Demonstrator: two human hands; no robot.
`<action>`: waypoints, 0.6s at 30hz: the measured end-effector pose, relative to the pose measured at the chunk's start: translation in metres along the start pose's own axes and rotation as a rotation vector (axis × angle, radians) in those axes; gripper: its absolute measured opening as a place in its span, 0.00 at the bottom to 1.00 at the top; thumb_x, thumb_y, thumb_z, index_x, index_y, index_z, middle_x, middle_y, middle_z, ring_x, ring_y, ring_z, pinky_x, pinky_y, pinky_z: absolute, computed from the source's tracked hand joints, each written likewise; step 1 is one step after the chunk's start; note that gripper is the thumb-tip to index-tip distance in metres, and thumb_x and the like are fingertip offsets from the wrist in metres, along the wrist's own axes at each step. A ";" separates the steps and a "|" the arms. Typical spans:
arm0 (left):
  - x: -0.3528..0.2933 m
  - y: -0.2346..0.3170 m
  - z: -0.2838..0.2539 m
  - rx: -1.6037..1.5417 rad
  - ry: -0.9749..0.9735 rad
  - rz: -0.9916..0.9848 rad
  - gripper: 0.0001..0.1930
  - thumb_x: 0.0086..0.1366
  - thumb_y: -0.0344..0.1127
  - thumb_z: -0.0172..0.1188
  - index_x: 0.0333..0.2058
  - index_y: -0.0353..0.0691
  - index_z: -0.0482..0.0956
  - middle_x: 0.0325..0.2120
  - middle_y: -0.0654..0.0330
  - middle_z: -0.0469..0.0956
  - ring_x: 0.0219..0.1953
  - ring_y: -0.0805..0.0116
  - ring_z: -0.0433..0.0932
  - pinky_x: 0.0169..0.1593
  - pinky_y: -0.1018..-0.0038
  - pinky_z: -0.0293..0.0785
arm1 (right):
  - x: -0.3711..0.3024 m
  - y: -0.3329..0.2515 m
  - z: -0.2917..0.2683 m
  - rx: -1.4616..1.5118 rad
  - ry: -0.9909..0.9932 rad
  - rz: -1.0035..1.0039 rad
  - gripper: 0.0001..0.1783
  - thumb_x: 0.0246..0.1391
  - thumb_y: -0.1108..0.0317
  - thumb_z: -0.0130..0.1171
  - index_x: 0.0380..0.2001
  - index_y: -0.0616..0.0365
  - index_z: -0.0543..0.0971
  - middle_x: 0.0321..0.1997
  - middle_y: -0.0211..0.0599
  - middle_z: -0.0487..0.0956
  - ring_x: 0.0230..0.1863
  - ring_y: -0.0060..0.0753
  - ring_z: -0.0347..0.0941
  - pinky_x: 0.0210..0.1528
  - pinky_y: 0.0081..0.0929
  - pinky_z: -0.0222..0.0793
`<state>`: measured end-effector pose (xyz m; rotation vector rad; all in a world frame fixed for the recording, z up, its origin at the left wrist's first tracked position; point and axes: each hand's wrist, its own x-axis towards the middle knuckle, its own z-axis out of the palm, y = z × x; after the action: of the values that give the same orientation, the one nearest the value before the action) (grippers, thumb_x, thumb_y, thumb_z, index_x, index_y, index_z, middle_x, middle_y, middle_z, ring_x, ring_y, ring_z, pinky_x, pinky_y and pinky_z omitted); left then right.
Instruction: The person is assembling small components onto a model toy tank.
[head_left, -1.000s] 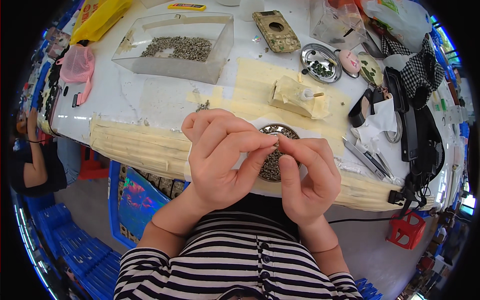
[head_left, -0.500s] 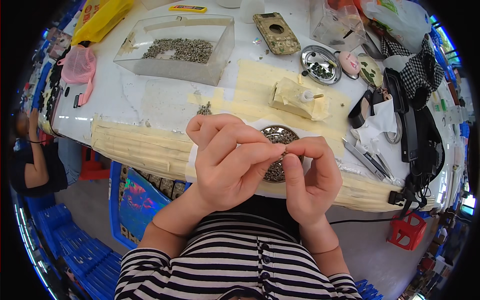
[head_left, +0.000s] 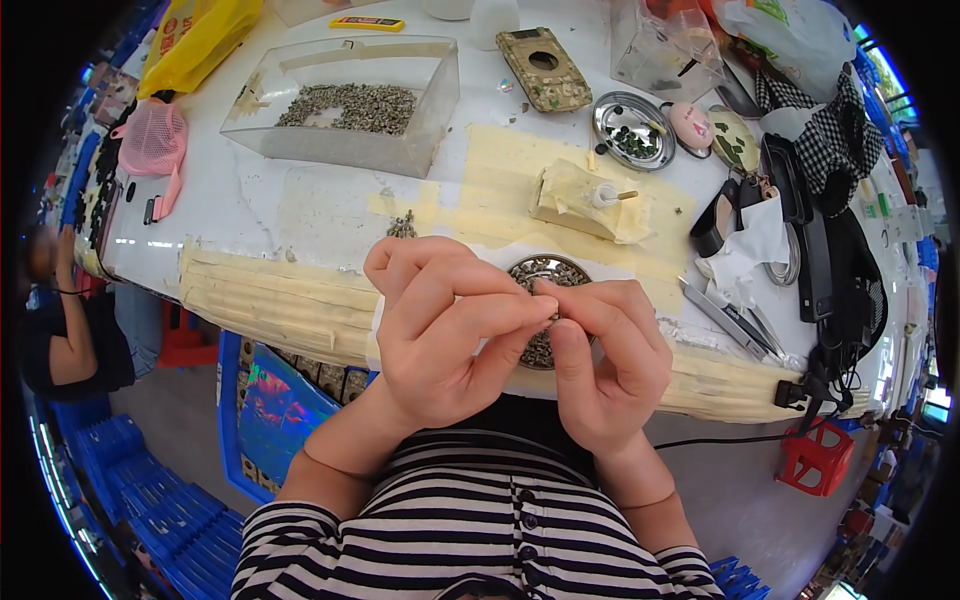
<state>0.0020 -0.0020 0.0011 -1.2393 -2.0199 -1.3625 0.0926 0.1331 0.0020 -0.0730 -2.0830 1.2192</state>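
Both hands meet at the table's front edge, above a round metal dish [head_left: 517,268] filled with small metallic parts [head_left: 545,352]. Thumb and fingers of my left hand [head_left: 440,335] are pinched together; anything between them is too small to make out. My right hand [head_left: 615,365] is bent inward, its index fingertip against the left fingertips and its thumb just below. Whatever it pinches is likewise too tiny to name. Just beyond my left hand lies a little pile of similar metallic parts [head_left: 402,226].
A clear bin [head_left: 350,150] of small metal parts stands far left. Behind the dish sits a tape-wrapped block [head_left: 585,205] with a white nozzle. A camouflage model hull [head_left: 545,72], a metal plate [head_left: 605,125] of dark bits and tweezers [head_left: 735,325] lie around. A person [head_left: 75,330] is at left.
My hands have shifted slightly left, still fingertip to fingertip. My right thumb has dropped a little away from the left fingertips. The table items appear slightly shifted left with the view.
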 end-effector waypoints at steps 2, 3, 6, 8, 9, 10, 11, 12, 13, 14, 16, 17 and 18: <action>0.001 0.000 0.001 0.016 -0.008 0.032 0.12 0.49 0.30 0.73 0.34 0.49 0.85 0.30 0.71 0.78 0.37 0.67 0.72 0.46 0.69 0.56 | -0.001 0.003 -0.001 0.024 0.018 -0.014 0.12 0.46 0.77 0.70 0.37 0.60 0.86 0.32 0.36 0.81 0.31 0.34 0.74 0.34 0.26 0.68; 0.001 0.000 0.001 0.027 -0.008 0.026 0.12 0.49 0.30 0.73 0.34 0.49 0.85 0.30 0.71 0.78 0.37 0.67 0.72 0.46 0.69 0.56 | -0.002 0.002 -0.001 0.022 0.032 -0.005 0.11 0.46 0.77 0.70 0.36 0.60 0.85 0.32 0.36 0.81 0.31 0.34 0.74 0.34 0.26 0.68; 0.000 0.000 0.003 0.059 -0.012 0.007 0.12 0.49 0.29 0.72 0.34 0.48 0.85 0.30 0.70 0.78 0.37 0.67 0.72 0.46 0.69 0.56 | -0.003 -0.001 -0.002 0.011 0.056 -0.021 0.11 0.45 0.77 0.70 0.35 0.60 0.85 0.32 0.35 0.82 0.31 0.33 0.74 0.34 0.26 0.68; 0.000 -0.002 0.004 0.080 -0.023 -0.009 0.12 0.48 0.29 0.72 0.33 0.48 0.85 0.30 0.70 0.78 0.37 0.66 0.72 0.46 0.68 0.56 | -0.002 0.000 -0.003 -0.006 0.046 -0.090 0.12 0.45 0.77 0.70 0.37 0.60 0.86 0.31 0.34 0.82 0.30 0.33 0.74 0.34 0.26 0.67; 0.000 -0.002 0.004 0.065 -0.016 -0.022 0.12 0.48 0.28 0.72 0.33 0.48 0.85 0.30 0.70 0.78 0.37 0.66 0.72 0.46 0.68 0.56 | -0.001 0.000 -0.003 -0.030 0.043 -0.102 0.13 0.45 0.77 0.70 0.38 0.60 0.86 0.31 0.34 0.82 0.30 0.32 0.73 0.34 0.26 0.67; -0.001 -0.003 0.003 0.050 -0.010 -0.036 0.12 0.48 0.28 0.72 0.33 0.48 0.85 0.30 0.70 0.77 0.37 0.66 0.72 0.46 0.68 0.57 | -0.001 0.000 -0.003 -0.054 0.039 -0.113 0.14 0.44 0.77 0.70 0.39 0.60 0.86 0.31 0.34 0.82 0.30 0.32 0.73 0.34 0.25 0.67; -0.001 -0.003 0.003 0.034 -0.003 -0.050 0.12 0.48 0.28 0.72 0.33 0.48 0.85 0.30 0.70 0.77 0.37 0.66 0.72 0.46 0.68 0.57 | 0.000 0.000 -0.003 -0.078 0.035 -0.124 0.15 0.44 0.78 0.70 0.40 0.60 0.86 0.31 0.34 0.82 0.30 0.32 0.73 0.34 0.25 0.67; -0.001 -0.003 0.003 0.033 0.005 -0.049 0.12 0.48 0.28 0.72 0.33 0.48 0.85 0.30 0.70 0.77 0.37 0.66 0.72 0.46 0.68 0.57 | -0.001 0.001 -0.002 -0.072 0.032 -0.124 0.16 0.44 0.78 0.70 0.40 0.60 0.86 0.31 0.34 0.82 0.30 0.32 0.73 0.34 0.25 0.67; -0.001 -0.003 0.003 0.031 0.013 -0.049 0.12 0.48 0.27 0.72 0.33 0.48 0.85 0.30 0.70 0.77 0.37 0.66 0.72 0.46 0.68 0.57 | -0.001 0.002 -0.002 -0.067 0.030 -0.124 0.16 0.44 0.77 0.70 0.41 0.60 0.86 0.31 0.34 0.82 0.30 0.32 0.73 0.34 0.25 0.67; -0.001 -0.003 0.003 0.028 0.020 -0.048 0.12 0.48 0.27 0.72 0.33 0.48 0.85 0.30 0.70 0.77 0.36 0.66 0.72 0.46 0.68 0.57 | -0.001 0.003 -0.001 -0.061 0.028 -0.123 0.17 0.44 0.77 0.70 0.42 0.60 0.86 0.31 0.34 0.82 0.30 0.32 0.73 0.34 0.26 0.67; -0.001 -0.002 0.001 0.008 0.006 -0.041 0.12 0.48 0.28 0.72 0.33 0.48 0.85 0.30 0.70 0.77 0.36 0.67 0.72 0.46 0.68 0.57 | -0.002 0.000 -0.001 -0.042 0.017 -0.051 0.16 0.45 0.77 0.70 0.41 0.60 0.86 0.31 0.35 0.81 0.30 0.33 0.73 0.34 0.26 0.67; 0.000 -0.001 0.000 -0.002 -0.002 -0.037 0.12 0.48 0.28 0.72 0.33 0.48 0.85 0.30 0.70 0.78 0.36 0.67 0.72 0.46 0.68 0.57 | -0.002 0.000 -0.001 -0.032 0.011 -0.015 0.15 0.45 0.77 0.69 0.41 0.60 0.86 0.31 0.36 0.81 0.30 0.33 0.73 0.34 0.26 0.67; 0.000 -0.001 0.000 0.001 -0.005 -0.019 0.12 0.48 0.28 0.72 0.33 0.49 0.85 0.30 0.70 0.78 0.36 0.67 0.72 0.46 0.68 0.56 | -0.002 0.000 -0.001 -0.023 0.001 -0.014 0.15 0.46 0.77 0.69 0.40 0.60 0.86 0.31 0.36 0.81 0.30 0.33 0.73 0.34 0.26 0.67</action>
<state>0.0014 -0.0024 0.0004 -1.2278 -2.0407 -1.3675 0.0942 0.1329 0.0013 -0.0698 -2.0936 1.1866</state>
